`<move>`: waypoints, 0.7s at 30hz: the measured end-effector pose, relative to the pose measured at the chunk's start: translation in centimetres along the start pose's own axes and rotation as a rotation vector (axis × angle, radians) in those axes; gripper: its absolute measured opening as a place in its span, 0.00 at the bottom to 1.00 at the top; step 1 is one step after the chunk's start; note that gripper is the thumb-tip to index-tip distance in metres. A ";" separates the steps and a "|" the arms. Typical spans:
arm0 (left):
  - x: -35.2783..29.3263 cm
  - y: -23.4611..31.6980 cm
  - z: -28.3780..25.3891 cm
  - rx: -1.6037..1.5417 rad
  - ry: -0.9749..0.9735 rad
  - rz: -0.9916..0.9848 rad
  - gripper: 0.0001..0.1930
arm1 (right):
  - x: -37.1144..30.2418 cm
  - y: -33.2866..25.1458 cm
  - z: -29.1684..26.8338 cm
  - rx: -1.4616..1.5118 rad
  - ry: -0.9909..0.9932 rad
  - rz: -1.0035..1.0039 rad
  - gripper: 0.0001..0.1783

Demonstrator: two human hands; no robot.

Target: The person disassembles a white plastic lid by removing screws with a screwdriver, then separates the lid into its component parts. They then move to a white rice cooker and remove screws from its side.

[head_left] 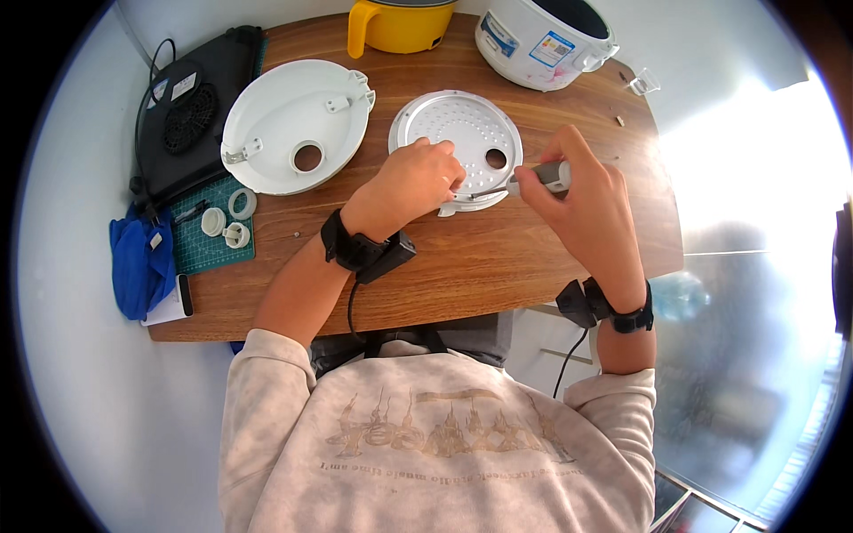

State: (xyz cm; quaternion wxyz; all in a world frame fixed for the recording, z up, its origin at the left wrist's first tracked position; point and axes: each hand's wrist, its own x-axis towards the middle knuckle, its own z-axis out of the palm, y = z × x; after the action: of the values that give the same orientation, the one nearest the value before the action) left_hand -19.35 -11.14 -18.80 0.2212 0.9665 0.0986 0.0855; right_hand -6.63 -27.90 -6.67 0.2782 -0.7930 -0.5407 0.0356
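Observation:
A round, pale lid plate (472, 120) with a dimpled face and a dark hole lies in the middle of the wooden table. My left hand (416, 182) is closed at its near left rim, its fingertips partly hidden. My right hand (591, 195) grips a screwdriver (553, 178) by its grey and white handle. The thin shaft points left, and its tip is at the plate's near edge, close to my left fingers. Left of the plate rests a white oval lid cover (275, 111), inner side up, with a round hole.
A white rice cooker body (533, 58) stands at the back right beside a yellow pot (409, 27). On the left are a black appliance base (200, 102), a green cutting mat (209, 253) with white rings, and a blue cloth (142, 266). A small clear cup (642, 83) is at far right.

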 end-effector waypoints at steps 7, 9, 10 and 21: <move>-0.1 -0.2 0.2 0.030 0.077 0.064 0.05 | 1.6 1.1 -1.2 0.107 -0.101 -0.014 0.18; -0.1 -0.1 -0.1 0.006 0.013 0.016 0.06 | 2.0 1.2 -1.3 0.090 -0.111 -0.046 0.19; -0.1 -0.1 -0.1 0.008 0.014 0.017 0.06 | 2.1 1.2 -1.3 0.082 -0.116 -0.062 0.19; 0.0 -0.2 0.1 0.011 0.027 0.021 0.07 | 2.4 0.3 -0.9 -0.095 -0.116 0.093 0.21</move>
State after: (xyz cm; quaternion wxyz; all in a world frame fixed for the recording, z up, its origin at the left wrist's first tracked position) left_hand -19.37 -11.02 -18.96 0.2136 0.9674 0.0919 0.1001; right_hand -5.05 -26.23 -5.44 0.2067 -0.8262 -0.5195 0.0686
